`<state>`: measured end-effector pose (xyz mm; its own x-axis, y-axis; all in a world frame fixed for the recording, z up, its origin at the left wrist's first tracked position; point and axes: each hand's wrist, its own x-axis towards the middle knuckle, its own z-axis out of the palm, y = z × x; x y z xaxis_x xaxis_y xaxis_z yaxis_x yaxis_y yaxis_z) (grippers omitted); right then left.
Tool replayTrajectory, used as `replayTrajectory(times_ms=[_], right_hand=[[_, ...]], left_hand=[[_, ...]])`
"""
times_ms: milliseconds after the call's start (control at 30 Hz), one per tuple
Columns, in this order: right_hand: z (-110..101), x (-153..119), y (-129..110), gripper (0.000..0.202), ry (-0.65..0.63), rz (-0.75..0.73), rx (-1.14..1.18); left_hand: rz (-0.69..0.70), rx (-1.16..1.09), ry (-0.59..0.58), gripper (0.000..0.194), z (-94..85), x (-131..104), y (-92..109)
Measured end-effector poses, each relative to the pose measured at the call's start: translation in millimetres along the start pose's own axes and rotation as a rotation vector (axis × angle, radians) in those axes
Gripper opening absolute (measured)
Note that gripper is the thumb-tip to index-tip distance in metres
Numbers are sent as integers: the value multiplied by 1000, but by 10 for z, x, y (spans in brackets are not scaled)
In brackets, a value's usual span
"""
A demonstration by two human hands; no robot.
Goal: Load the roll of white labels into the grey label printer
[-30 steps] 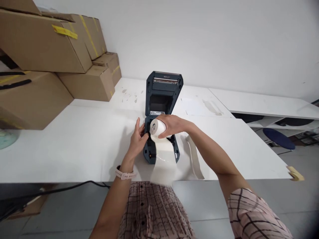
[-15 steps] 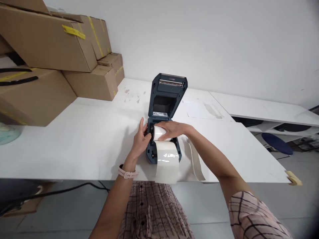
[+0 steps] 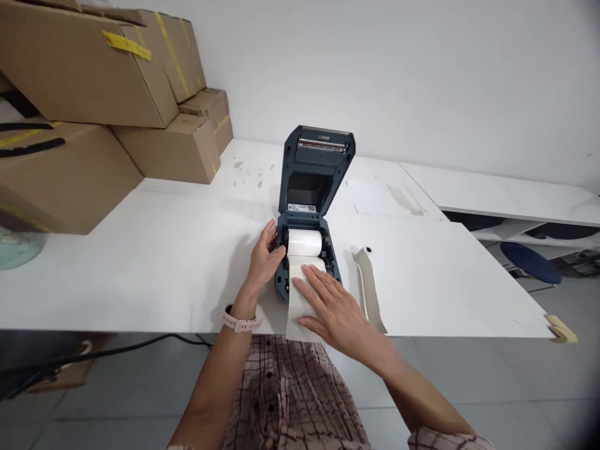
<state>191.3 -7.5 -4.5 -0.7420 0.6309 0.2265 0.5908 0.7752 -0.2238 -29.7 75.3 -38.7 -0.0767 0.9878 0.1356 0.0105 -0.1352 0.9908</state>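
A dark label printer [image 3: 308, 169] stands on the table with its lid raised. Inside it sits a white label roll [image 3: 304, 242], whose label strip [image 3: 300, 322] runs toward me and hangs past the table's front edge. My left hand [image 3: 264, 259] grips the printer's left side, thumb on the rim and fingers along the outer wall. On the strip, just in front of the roll, my right hand [image 3: 332, 306] lies flat with fingers outstretched, hiding part of the strip and the printer's front right corner.
Right of the printer lies a partly unrolled strip of backing paper [image 3: 370, 290]. Cardboard boxes [image 3: 164, 147] are stacked at the back left. A pale sheet [image 3: 372, 197] lies behind to the right, and yellowish padding [image 3: 561, 329] covers the table's right corner.
My right hand has moved off the label roll toward me and now lies flat on the strip. The strip has shifted slightly left. My left hand stays at the printer's side.
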Motion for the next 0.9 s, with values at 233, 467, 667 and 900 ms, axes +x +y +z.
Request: replayTrajectory(times_ms=[233,467,667,900], right_hand=[[-44,-160,-114,104,-48,16,51],[-678,-74,212,58,-245,-121,340],[-1322,603,821,51,445,110,425],[-1327,1835,1716,83,472,244,713]], left_hand=[[243,499,20,61,115,-272,262],[430,832,-405,59,373,-714,385],[455,915,-325,66,509,-778,225],[539,972,-219,58,682,-1328,188]])
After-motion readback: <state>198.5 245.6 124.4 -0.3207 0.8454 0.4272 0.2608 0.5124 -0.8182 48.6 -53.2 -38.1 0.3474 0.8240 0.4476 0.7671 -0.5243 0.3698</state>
